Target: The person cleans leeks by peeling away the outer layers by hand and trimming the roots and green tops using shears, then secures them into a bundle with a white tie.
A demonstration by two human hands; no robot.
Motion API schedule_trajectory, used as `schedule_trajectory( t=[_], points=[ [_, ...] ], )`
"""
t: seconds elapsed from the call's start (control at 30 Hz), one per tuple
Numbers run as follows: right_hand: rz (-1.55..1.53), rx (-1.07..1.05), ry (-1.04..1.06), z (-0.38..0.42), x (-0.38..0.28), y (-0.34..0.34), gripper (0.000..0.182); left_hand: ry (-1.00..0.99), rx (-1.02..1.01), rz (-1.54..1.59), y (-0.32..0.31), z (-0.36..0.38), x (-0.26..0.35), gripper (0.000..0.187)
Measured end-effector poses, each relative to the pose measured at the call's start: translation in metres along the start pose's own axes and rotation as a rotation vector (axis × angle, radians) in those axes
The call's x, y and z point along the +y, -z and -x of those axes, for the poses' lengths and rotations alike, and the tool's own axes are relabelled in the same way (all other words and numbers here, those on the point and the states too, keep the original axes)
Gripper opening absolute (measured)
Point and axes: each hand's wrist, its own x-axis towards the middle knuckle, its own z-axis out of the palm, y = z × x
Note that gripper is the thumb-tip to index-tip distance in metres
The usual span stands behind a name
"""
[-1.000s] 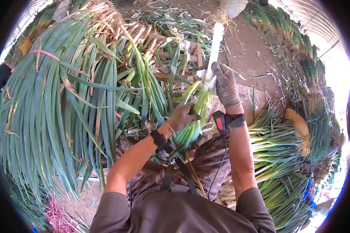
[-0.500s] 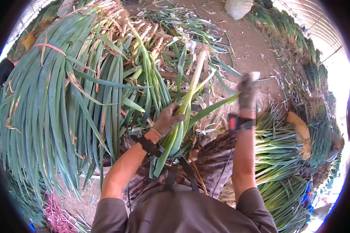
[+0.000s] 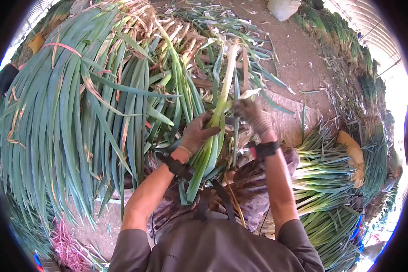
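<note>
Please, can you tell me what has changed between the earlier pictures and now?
The right hand came off the leek, swung out to the right, and is now back close beside it; blur hides its grip. The leek's root end shifted left and lower in view. The left hand still holds the leek's leaves; the tied bundle stays.

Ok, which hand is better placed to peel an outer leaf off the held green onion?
Probably the right hand: it is right beside the pale stalk of the green onion, though blur hides its exact grip. The left hand is busy gripping the green leaves lower down.
</note>
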Motion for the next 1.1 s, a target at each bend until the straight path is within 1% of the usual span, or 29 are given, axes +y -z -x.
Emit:
schedule_trajectory(
  t=[0.03, 0.1, 0.13, 0.23, 0.27, 0.33, 0.37, 0.4, 0.47, 0.5, 0.53, 0.57, 0.6, 0.63, 0.67, 0.7, 0.73, 0.77, 0.8, 0.83, 0.87, 0.9, 0.93, 0.97, 1.0, 1.03, 1.07, 1.1],
  points=[
    [-0.366, -0.119, -0.111, 0.021, -0.008, -0.028, 0.045, 0.004, 0.004, -0.056, 0.0, 0.002, -0.003, 0.051],
    [-0.239, 0.057, 0.191, 0.025, 0.013, -0.066, 0.034, -0.006, 0.007, -0.158, -0.001, -0.001, -0.007, 0.05],
    [-0.308, 0.08, 0.202, 0.03, 0.013, -0.073, 0.033, -0.007, 0.004, -0.247, 0.0, 0.001, -0.003, 0.051],
    [-0.263, 0.03, 0.164, 0.034, 0.018, -0.071, 0.032, 0.079, -0.053, -0.058, 0.0, 0.01, 0.008, 0.051],
    [-0.225, 0.021, 0.19, 0.028, 0.031, -0.072, 0.031, 0.098, -0.066, 0.008, 0.001, 0.012, 0.006, 0.051],
    [-0.29, -0.032, 0.233, 0.022, 0.047, -0.067, 0.027, 0.131, -0.097, 0.141, 0.004, 0.015, -0.001, 0.05],
    [-0.323, -0.059, 0.255, 0.021, 0.052, -0.062, 0.025, 0.134, -0.082, 0.133, 0.007, 0.017, -0.001, 0.049],
    [-0.467, -0.007, 0.184, 0.021, 0.052, -0.049, 0.022, 0.137, -0.068, 0.124, 0.011, 0.02, 0.0, 0.049],
    [-0.756, 0.105, 0.046, 0.017, 0.052, -0.005, 0.015, 0.135, -0.051, 0.054, 0.024, 0.024, -0.002, 0.048],
    [-0.868, 0.225, 0.166, 0.015, 0.059, 0.019, 0.019, 0.148, -0.035, 0.056, 0.028, 0.025, -0.006, 0.048],
    [-0.987, 0.386, 0.224, -0.008, 0.076, 0.046, 0.023, 0.164, -0.015, 0.059, 0.032, 0.027, -0.011, 0.049],
    [-0.965, 0.487, 0.152, -0.015, 0.074, 0.089, 0.021, 0.18, 0.005, 0.06, 0.035, 0.029, -0.013, 0.049],
    [-1.152, 0.612, 0.294, -0.041, 0.099, 0.131, 0.02, 0.161, 0.039, 0.106, 0.035, 0.031, -0.01, 0.05],
    [-1.329, 0.752, 0.427, -0.042, 0.088, 0.17, 0.016, 0.141, 0.035, 0.072, 0.036, 0.031, -0.007, 0.05],
    [-1.398, 0.888, 0.503, -0.04, 0.078, 0.205, 0.016, 0.124, 0.028, 0.04, 0.038, 0.032, -0.004, 0.049],
    [-1.398, 1.045, 0.523, -0.033, 0.07, 0.235, 0.016, 0.11, 0.019, 0.01, 0.04, 0.034, -0.004, 0.049],
    [-1.368, 1.179, 0.518, -0.025, 0.06, 0.257, 0.016, 0.134, 0.083, 0.109, 0.044, 0.034, -0.011, 0.044],
    [-1.289, 1.248, 0.479, -0.02, 0.051, 0.271, 0.016, 0.152, 0.15, 0.205, 0.047, 0.032, -0.012, 0.04],
    [-1.142, 1.219, 0.398, -0.018, 0.047, 0.272, 0.016, 0.128, 0.187, 0.22, 0.049, 0.03, -0.014, 0.037],
    [-0.769, 1.065, 0.259, -0.022, 0.048, 0.259, 0.017, 0.105, 0.235, 0.236, 0.052, 0.029, -0.016, 0.035],
    [-0.401, 0.893, 0.127, -0.029, 0.055, 0.243, 0.019, 0.134, 0.232, 0.231, 0.053, 0.029, -0.018, 0.034],
    [-0.193, 0.636, 0.2, -0.028, 0.069, 0.204, 0.021, 0.163, 0.227, 0.226, 0.053, 0.028, -0.023, 0.034],
    [-0.097, 0.322, -0.038, -0.033, 0.098, 0.184, 0.032, 0.142, 0.241, 0.176, 0.051, 0.025, -0.033, 0.036],
    [0.016, 0.196, -0.026, -0.017, 0.086, 0.13, 0.035, 0.117, 0.261, 0.137, 0.046, 0.022, -0.043, 0.035],
    [0.044, 0.186, 0.078, 0.007, 0.069, 0.081, 0.029, 0.133, 0.238, 0.152, 0.041, 0.021, -0.044, 0.034],
    [-0.046, 0.075, 0.194, 0.009, 0.095, 0.036, 0.028, 0.151, 0.216, 0.167, 0.036, 0.021, -0.044, 0.033],
    [0.112, -0.015, -0.036, 0.022, 0.086, 0.002, 0.031, 0.162, 0.182, 0.08, 0.031, 0.024, -0.028, 0.031],
    [0.047, -0.111, -0.082, 0.034, 0.081, -0.034, 0.035, 0.11, 0.176, 0.012, 0.026, 0.024, -0.023, 0.028]
  ],
)
